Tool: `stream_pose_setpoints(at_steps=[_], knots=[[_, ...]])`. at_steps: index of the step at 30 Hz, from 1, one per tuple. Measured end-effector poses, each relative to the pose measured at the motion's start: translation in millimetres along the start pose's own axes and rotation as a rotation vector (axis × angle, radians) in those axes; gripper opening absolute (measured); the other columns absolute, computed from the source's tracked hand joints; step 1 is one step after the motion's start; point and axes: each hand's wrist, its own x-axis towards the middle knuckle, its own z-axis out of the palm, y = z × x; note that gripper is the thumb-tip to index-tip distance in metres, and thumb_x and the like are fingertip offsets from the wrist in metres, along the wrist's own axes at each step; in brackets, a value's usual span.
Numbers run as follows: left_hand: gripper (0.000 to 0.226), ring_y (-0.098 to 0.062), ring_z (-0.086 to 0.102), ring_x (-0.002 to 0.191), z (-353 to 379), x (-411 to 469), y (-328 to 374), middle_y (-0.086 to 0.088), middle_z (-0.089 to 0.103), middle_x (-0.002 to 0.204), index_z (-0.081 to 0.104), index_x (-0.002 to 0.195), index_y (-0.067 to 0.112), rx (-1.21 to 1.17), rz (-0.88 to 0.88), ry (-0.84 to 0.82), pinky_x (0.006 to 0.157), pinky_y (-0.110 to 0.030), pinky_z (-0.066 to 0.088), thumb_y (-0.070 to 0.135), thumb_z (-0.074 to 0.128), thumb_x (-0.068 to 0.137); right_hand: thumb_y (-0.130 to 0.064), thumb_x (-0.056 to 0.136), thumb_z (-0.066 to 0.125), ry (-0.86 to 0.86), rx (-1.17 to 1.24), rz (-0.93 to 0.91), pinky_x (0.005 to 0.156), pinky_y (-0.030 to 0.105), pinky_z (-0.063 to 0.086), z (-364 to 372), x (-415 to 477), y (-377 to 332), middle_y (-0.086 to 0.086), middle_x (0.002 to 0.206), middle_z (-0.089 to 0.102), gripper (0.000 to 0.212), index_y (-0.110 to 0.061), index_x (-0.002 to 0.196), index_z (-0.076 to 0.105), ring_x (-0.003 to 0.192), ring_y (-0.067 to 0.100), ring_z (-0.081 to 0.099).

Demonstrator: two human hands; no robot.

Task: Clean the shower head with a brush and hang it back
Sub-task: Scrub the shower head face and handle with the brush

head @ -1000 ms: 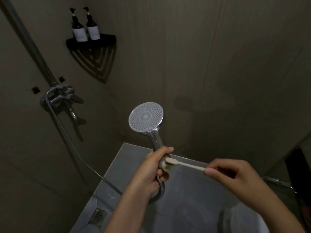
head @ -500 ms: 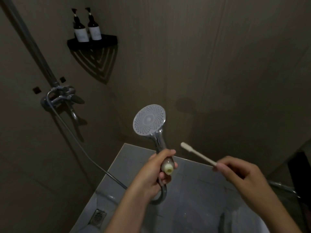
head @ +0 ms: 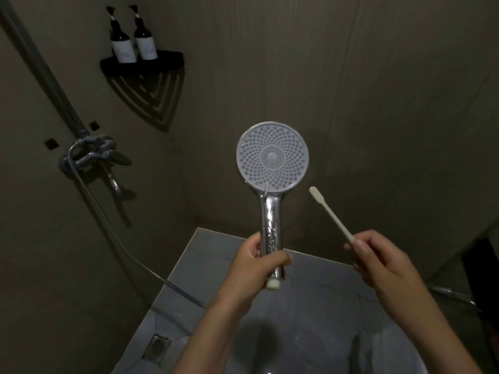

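Qty — 2 btls [head: 122,47] [head: 145,43], 1 shower head [head: 272,157], 1 brush [head: 330,213]

A bathroom shower stall; wall mixer tap [head: 91,155], floor drain [head: 158,346]; corner shelf [head: 168,61] bearing two pump bottles [head: 123,48].

We see a round shower head [head: 272,157] with a matt pale plastic face and glossy chrome handle; at its four o'clock, a slim cream brush [head: 331,214] looks smooth matt plastic.
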Motion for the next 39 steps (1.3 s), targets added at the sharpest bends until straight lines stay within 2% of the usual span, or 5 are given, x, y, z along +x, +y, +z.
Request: stream_pose_setpoints(at_steps=[13,18,26,32,39], knots=[[0.030,-0.012,0.062,0.062,-12.1,0.8,0.2,0.002,0.063,0.068,0.057,0.084,0.015,0.007,0.096,-0.062,0.057,-0.028,0.051,0.014,0.074,0.058,-0.019,0.089,0.056,-0.120,0.548,0.187,0.043,0.019,0.035,84.3,6.7,-15.6,0.003,0.063,0.053,0.011,-0.011,0.087,0.049,0.051,0.012,0.045],[0.035,-0.016,0.064,0.068,-19.7,-0.7,1.9,-0.003,0.067,0.074,0.066,0.093,0.021,0.073,0.140,-0.093,0.060,-0.031,0.052,0.014,0.071,0.059,-0.028,0.079,0.069,-0.098,0.634,0.199,0.070,0.035,0.046,108.0,17.8,-25.9,0.019,0.085,0.067,0.037,0.000,0.102,0.063,0.077,0.028,0.061],[0.042,-0.026,0.068,0.080,-29.4,-1.5,2.1,-0.013,0.071,0.088,0.068,0.099,0.030,0.091,0.105,-0.043,0.072,-0.048,0.055,0.018,0.069,0.059,-0.028,0.070,0.066,-0.058,0.684,0.204,0.052,0.023,0.051,132.0,26.9,-38.2,0.011,0.065,0.063,0.031,-0.002,0.087,0.063,0.056,0.017,0.061],[0.036,-0.008,0.066,0.079,-34.7,-0.8,5.5,0.003,0.071,0.081,0.070,0.097,0.036,0.074,0.170,0.003,0.066,-0.026,0.053,0.013,0.068,0.069,-0.023,0.072,0.065,-0.020,0.891,0.282,0.054,0.027,0.054,145.3,33.8,-40.1,0.015,0.071,0.063,0.038,0.001,0.101,0.060,0.059,0.022,0.062],[0.022,-0.008,0.065,0.065,-45.9,2.8,10.4,0.002,0.069,0.073,0.066,0.096,0.026,-0.006,0.106,0.018,0.050,-0.020,0.048,0.009,0.066,0.082,-0.016,0.076,0.063,-0.014,0.952,0.276,0.052,0.024,0.055,156.8,42.8,-36.2,0.008,0.062,0.067,0.014,-0.004,0.082,0.064,0.053,0.016,0.065]])
